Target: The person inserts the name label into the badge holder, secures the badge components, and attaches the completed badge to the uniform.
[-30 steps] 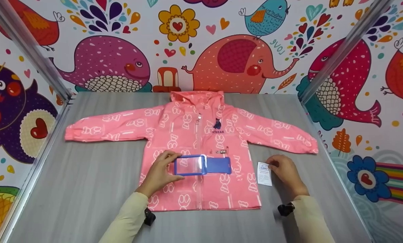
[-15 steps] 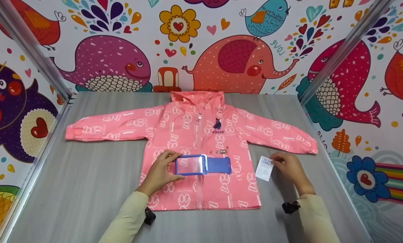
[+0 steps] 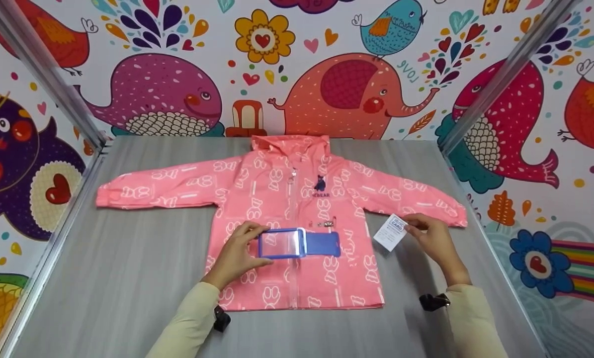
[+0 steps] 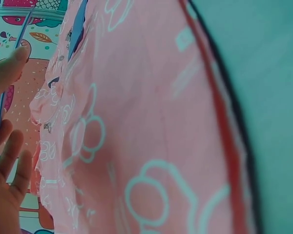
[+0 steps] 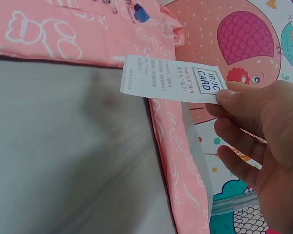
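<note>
My left hand [image 3: 233, 256] pinches the left end of a blue-framed ID badge holder [image 3: 321, 243] with a clear window, thumb below and fingers above. Its solid blue part extends to the right, over the front of a pink hooded jacket [image 3: 272, 206]. The left wrist view shows the holder edge-on as a thin blue line [image 4: 1, 109] between thumb and fingers. To the right of the jacket, my right hand [image 3: 432, 241] pinches a white printed paper card [image 3: 390, 233] by its top corner. In the right wrist view, "ID/IC CARD" reads on the card [image 5: 161, 80], held above the table.
The jacket lies face up with its sleeves spread wide on a grey table [image 3: 142, 268]. A small metal clip [image 3: 329, 224] rests on the jacket above the holder. Cartoon-printed panels [image 3: 167, 94] with metal rails [image 3: 505, 74] enclose the table's back and sides.
My right hand has moved up and slightly right with the card, which has turned so its lower end points down-left. My left hand and the badge holder stay in place.
</note>
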`<state>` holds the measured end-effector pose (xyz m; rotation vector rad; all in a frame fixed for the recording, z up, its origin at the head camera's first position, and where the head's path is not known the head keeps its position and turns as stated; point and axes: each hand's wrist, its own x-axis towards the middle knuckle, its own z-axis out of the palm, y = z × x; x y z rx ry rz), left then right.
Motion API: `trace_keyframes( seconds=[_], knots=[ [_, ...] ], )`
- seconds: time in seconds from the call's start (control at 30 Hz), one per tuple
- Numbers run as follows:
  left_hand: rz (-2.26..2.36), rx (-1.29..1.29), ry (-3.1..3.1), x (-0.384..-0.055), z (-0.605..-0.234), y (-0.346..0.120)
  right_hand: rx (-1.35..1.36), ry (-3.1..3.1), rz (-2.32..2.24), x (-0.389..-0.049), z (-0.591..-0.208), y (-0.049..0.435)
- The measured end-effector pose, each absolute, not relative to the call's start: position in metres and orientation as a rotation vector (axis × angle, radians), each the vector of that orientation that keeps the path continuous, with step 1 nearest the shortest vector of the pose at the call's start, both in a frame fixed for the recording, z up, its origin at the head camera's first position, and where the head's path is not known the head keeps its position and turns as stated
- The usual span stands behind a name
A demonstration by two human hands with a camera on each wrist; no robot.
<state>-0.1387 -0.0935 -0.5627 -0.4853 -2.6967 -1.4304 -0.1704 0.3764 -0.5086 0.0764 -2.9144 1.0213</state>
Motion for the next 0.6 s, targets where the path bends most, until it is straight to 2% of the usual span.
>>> trace_keyframes(
  seconds=[0.33,0.6],
  knots=[
    [-1.352,-0.479,-2.703,-0.141,-0.564,-0.088,-0.009,-2.683,1.273,-0.171,-0.498,0.349],
    [-1.329,-0.459,-2.741,-0.143,-0.564,-0.084,-0.028,-2.546,1.575,-0.163,-0.483,0.306]
  ],
)
